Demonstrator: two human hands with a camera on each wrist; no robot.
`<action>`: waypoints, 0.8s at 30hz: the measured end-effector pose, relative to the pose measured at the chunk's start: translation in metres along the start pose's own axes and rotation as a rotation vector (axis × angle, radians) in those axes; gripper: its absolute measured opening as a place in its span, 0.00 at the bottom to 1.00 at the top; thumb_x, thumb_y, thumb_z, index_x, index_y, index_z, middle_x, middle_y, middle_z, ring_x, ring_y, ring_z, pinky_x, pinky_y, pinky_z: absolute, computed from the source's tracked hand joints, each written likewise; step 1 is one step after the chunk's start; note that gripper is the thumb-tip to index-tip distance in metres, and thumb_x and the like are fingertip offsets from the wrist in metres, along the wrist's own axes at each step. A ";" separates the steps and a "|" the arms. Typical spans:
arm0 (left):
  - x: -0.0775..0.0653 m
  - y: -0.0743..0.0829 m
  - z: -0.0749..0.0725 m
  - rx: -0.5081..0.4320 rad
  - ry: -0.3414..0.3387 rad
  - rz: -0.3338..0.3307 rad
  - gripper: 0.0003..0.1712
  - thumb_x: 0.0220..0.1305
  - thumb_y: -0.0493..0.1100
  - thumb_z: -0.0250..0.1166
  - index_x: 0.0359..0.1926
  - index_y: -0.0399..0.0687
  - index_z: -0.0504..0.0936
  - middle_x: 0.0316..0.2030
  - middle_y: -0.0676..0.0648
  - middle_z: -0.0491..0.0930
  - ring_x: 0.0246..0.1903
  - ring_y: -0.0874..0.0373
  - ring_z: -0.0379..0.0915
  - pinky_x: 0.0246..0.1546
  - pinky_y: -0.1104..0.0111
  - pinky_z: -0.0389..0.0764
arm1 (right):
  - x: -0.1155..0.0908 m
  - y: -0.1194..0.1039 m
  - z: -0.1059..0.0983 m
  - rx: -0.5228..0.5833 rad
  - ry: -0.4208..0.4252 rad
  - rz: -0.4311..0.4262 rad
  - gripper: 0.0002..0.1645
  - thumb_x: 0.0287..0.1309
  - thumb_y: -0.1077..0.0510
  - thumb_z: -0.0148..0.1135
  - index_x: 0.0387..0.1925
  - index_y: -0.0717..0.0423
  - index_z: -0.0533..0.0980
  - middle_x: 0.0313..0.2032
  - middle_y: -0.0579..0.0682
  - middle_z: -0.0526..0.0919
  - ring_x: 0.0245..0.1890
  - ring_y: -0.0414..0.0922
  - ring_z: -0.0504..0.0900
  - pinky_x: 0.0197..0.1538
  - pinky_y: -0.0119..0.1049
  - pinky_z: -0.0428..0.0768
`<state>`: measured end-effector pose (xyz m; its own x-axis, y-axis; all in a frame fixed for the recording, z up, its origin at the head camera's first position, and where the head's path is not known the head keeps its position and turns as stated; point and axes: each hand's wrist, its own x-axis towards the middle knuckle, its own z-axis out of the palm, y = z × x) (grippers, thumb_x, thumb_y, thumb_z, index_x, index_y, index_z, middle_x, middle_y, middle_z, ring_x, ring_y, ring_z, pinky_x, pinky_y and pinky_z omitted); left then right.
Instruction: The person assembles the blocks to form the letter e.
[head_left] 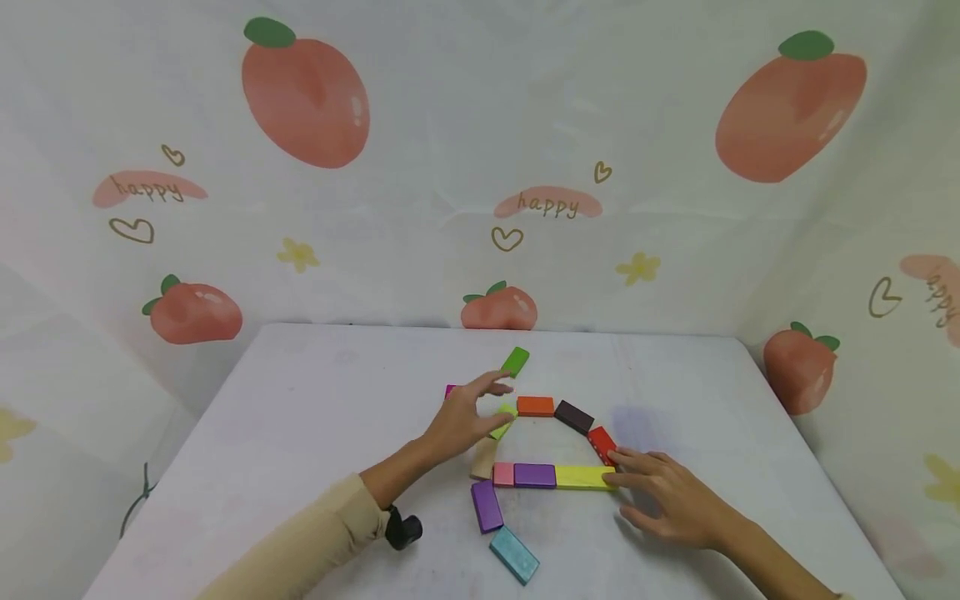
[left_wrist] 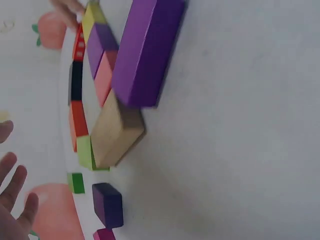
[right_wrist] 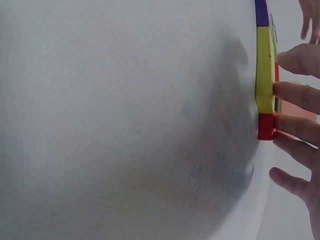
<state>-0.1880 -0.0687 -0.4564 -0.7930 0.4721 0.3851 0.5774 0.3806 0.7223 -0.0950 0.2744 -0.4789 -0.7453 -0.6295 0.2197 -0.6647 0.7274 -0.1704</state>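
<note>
My left hand (head_left: 461,419) hovers with fingers spread over the left side of a ring of coloured blocks and holds nothing. Its thumb overlaps a lime block (head_left: 502,423) in the head view, while its fingertips are near a green block (head_left: 515,362). With straight fingers, my right hand (head_left: 671,502) touches the right end of a yellow block (head_left: 581,477) and a red block (head_left: 601,444) with white dots. Orange (head_left: 536,407) and dark (head_left: 574,417) blocks form the ring's top; pink (head_left: 504,474) and purple (head_left: 535,476) blocks continue the yellow row.
A plain wooden block (head_left: 483,458) closes the ring's left side. Below it lie a slanted purple block (head_left: 487,507) and a teal block (head_left: 514,554). A dark purple block (left_wrist: 107,205) and a magenta block (left_wrist: 104,234) sit farther left. A patterned cloth (head_left: 427,167) hangs behind the white table (head_left: 337,375).
</note>
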 end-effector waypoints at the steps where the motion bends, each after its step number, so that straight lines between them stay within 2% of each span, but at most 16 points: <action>1: 0.006 -0.003 0.000 0.005 0.032 -0.003 0.36 0.59 0.38 0.73 0.68 0.45 0.71 0.50 0.41 0.85 0.54 0.47 0.79 0.53 0.52 0.79 | 0.000 0.000 0.000 -0.004 0.003 -0.003 0.23 0.49 0.47 0.74 0.50 0.40 0.85 0.59 0.49 0.81 0.60 0.50 0.77 0.53 0.57 0.78; 4: 0.021 -0.014 0.001 0.036 0.084 -0.031 0.38 0.58 0.38 0.74 0.68 0.44 0.71 0.50 0.39 0.84 0.54 0.47 0.79 0.58 0.47 0.75 | 0.000 0.001 0.000 -0.003 0.002 -0.012 0.23 0.49 0.47 0.74 0.50 0.41 0.85 0.59 0.49 0.81 0.60 0.51 0.77 0.53 0.58 0.78; 11: 0.044 -0.037 0.009 0.152 0.085 -0.193 0.42 0.58 0.43 0.75 0.71 0.48 0.68 0.54 0.40 0.83 0.54 0.49 0.80 0.58 0.48 0.74 | 0.000 0.001 0.000 0.023 -0.013 -0.007 0.23 0.51 0.47 0.73 0.51 0.42 0.84 0.60 0.50 0.80 0.61 0.52 0.77 0.54 0.60 0.77; 17: 0.060 -0.040 0.014 0.166 0.095 -0.266 0.44 0.57 0.42 0.75 0.73 0.47 0.66 0.54 0.38 0.82 0.58 0.43 0.76 0.60 0.48 0.73 | 0.000 0.000 -0.001 0.019 -0.032 -0.004 0.23 0.52 0.47 0.72 0.51 0.42 0.84 0.60 0.50 0.80 0.60 0.52 0.77 0.54 0.60 0.77; 24: 0.074 -0.041 0.022 0.131 0.149 -0.371 0.45 0.55 0.40 0.76 0.73 0.45 0.66 0.52 0.38 0.83 0.57 0.42 0.77 0.57 0.45 0.73 | 0.000 0.002 -0.001 0.023 -0.041 0.000 0.23 0.52 0.46 0.72 0.52 0.42 0.84 0.60 0.51 0.80 0.60 0.53 0.77 0.54 0.60 0.77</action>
<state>-0.2663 -0.0318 -0.4704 -0.9658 0.1670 0.1983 0.2592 0.6055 0.7525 -0.0967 0.2758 -0.4786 -0.7466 -0.6403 0.1805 -0.6652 0.7215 -0.1921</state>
